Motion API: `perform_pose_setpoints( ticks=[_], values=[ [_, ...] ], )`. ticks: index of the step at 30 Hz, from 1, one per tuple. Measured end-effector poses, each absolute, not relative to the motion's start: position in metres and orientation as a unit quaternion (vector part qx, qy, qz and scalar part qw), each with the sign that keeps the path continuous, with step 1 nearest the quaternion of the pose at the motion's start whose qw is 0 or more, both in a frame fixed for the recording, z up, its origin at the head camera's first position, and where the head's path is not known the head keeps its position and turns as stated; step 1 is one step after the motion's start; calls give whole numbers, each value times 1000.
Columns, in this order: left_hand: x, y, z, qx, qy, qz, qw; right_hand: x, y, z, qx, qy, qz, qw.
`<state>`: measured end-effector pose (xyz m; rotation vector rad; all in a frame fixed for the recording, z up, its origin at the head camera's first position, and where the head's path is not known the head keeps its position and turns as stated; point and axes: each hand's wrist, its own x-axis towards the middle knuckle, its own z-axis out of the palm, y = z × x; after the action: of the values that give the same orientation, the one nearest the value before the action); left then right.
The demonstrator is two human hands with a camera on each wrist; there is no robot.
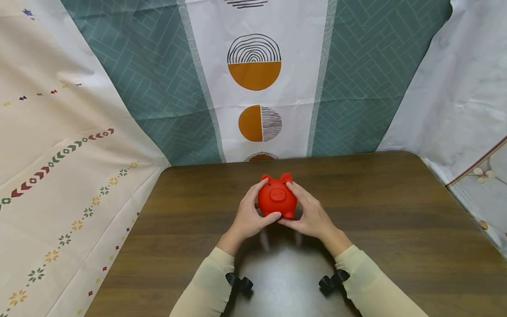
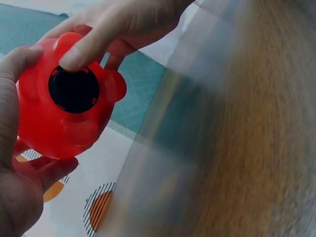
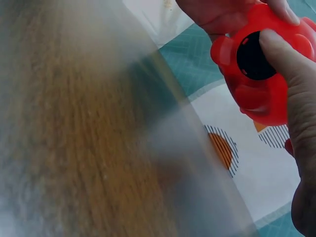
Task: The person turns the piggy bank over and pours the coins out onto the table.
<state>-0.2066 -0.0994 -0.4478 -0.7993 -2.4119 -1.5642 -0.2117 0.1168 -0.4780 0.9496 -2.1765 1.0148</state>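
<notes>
A round red piggy bank (image 1: 277, 200) is held up between both hands, its snout toward the head camera. My left hand (image 1: 250, 213) grips its left side, with fingers up the side and the thumb under the bottom. On the other side my right hand (image 1: 310, 214) grips it the same way, fingertips near the ear. From below, the wrist views show a black round plug (image 2: 74, 90) in the belly between the stubby feet. In the right wrist view, the right thumb (image 3: 281, 52) lies on the edge of that plug.
Below the hands is a brown wood-grain table (image 1: 190, 229) with a glossy reflection in front. A green and white patterned cloth (image 1: 253, 97) hangs at its back edge, a cream embroidered cloth (image 1: 59, 198) at the left and a whitish cloth (image 1: 455, 88) at the right.
</notes>
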Motion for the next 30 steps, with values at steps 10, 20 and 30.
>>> perform_pose_setpoints(
  ticks=[10,20,30],
  values=[
    [-201,-92,-452,-273,-800,-531,60,-210,123,-480,353,-802,377,300],
    [-202,-92,-454,-288,-823,-483,80,-209,124,-482,329,-808,392,292],
    [-204,-91,-455,-288,-827,-470,109,-209,126,-485,280,-817,429,264]
  ],
)
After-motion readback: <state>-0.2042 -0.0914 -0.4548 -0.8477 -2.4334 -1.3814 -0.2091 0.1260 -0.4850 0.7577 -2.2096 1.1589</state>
